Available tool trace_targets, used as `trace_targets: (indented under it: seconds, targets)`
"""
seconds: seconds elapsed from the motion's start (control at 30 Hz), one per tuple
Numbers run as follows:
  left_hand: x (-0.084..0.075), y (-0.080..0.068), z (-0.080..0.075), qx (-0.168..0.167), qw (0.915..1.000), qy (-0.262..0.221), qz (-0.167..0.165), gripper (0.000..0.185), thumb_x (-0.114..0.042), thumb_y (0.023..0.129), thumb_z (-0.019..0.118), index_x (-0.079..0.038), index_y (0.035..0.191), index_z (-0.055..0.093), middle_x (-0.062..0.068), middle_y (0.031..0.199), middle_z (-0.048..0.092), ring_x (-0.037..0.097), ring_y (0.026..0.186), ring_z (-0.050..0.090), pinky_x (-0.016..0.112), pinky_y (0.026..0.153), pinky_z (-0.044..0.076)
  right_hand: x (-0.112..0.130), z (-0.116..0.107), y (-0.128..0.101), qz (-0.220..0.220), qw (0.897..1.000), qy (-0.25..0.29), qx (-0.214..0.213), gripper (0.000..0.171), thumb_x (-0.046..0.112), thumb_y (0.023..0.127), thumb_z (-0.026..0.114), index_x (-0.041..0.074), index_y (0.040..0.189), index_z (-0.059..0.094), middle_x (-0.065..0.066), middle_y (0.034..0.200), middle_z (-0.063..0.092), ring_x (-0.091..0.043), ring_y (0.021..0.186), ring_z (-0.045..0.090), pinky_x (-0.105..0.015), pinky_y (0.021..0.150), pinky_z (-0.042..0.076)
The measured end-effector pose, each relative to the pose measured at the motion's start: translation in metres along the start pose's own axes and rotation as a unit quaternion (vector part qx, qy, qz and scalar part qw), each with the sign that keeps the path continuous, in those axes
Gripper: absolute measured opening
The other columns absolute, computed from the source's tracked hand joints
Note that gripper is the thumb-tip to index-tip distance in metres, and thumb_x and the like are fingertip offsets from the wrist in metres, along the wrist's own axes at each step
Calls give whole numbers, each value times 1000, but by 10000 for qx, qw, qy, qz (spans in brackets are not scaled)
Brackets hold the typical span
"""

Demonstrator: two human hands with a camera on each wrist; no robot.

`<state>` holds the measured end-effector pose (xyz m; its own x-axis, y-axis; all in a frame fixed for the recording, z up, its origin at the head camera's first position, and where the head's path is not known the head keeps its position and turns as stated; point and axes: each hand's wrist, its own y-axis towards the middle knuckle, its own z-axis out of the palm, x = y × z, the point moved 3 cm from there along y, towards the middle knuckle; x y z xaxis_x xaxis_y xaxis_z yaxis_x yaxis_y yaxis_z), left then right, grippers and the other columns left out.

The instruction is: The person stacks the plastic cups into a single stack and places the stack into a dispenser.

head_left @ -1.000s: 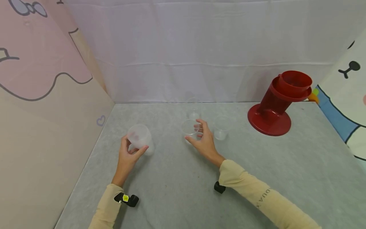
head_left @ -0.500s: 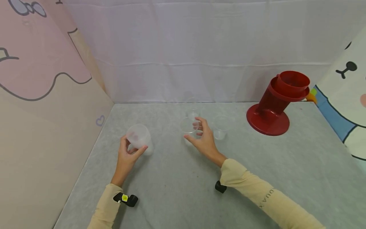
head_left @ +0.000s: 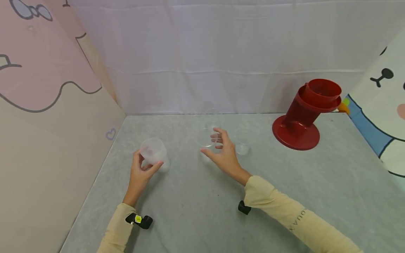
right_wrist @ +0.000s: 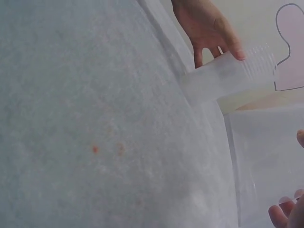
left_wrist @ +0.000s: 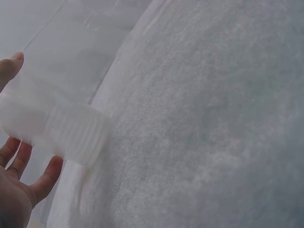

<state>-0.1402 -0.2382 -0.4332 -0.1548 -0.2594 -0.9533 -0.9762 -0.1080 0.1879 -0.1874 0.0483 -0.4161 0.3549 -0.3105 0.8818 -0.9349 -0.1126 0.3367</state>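
A stack of translucent plastic cups [head_left: 153, 151] leans in my left hand [head_left: 139, 177], thumb on the near side and fingers curled behind it. In the left wrist view, the ribbed rims of the stack [left_wrist: 78, 135] show close to the cloth. My right hand [head_left: 226, 156] curves its thumb and fingers around a single clear cup [head_left: 206, 142] at mid-table. Just right of that hand stands another clear cup [head_left: 243, 146]. A further faint clear cup [head_left: 212, 117] stands behind the held one, partly overlapped by it.
At the back right stands a red slanted tube on a round base [head_left: 295, 133], with a red cup-shaped top [head_left: 322, 89] and a small orange part [head_left: 343, 108] behind. Pale cloth covers the table [head_left: 190, 218]. A white curtain [head_left: 202, 52] rises along the back edge.
My right hand has shifted slightly left and away from me, and the clear cup has moved with it. My left hand and the stack have hardly moved.
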Motion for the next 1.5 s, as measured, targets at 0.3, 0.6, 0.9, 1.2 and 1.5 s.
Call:
trace_targets:
  seconds: [0.3,0.6,0.9,1.2,1.5]
  targets:
    - [1,-1,0,12,10000,-70,11,70,-6,79,77,-5,136,35,5,129,42,15,111,46,23,77,51,9,0,1,-126,9999,-82,29,73,27,78,79,17,138,38,-3,120,57,-22,107,54,-37,87,49]
    - [-1,0,0,-6,10000,7,-13,71,-7,79,77,-6,136,35,4,130,43,14,112,46,24,78,51,21,-1,5,-215,9997,122,63,72,27,78,79,19,138,39,-3,120,57,-27,107,54,-37,86,49]
    - [0,1,0,-12,10000,39,-7,71,-6,79,77,-4,136,35,4,130,43,13,112,47,24,78,51,50,-3,4,-429,9977,500,125,72,9,77,79,7,138,40,-16,119,56,-36,107,52,-49,86,47]
    - [0,0,0,22,10000,33,5,71,-6,79,77,-4,136,35,5,129,44,13,111,47,23,78,51,85,-6,3,-458,9970,570,249,69,1,77,77,-2,135,41,-22,117,56,-41,106,51,-51,86,47]
    - [-2,0,0,1,10000,13,-2,71,-5,79,77,-3,136,35,5,128,44,13,112,47,24,79,51,90,0,7,-546,9962,611,303,68,3,77,77,-1,135,42,-21,116,56,-38,105,52,-51,86,47]
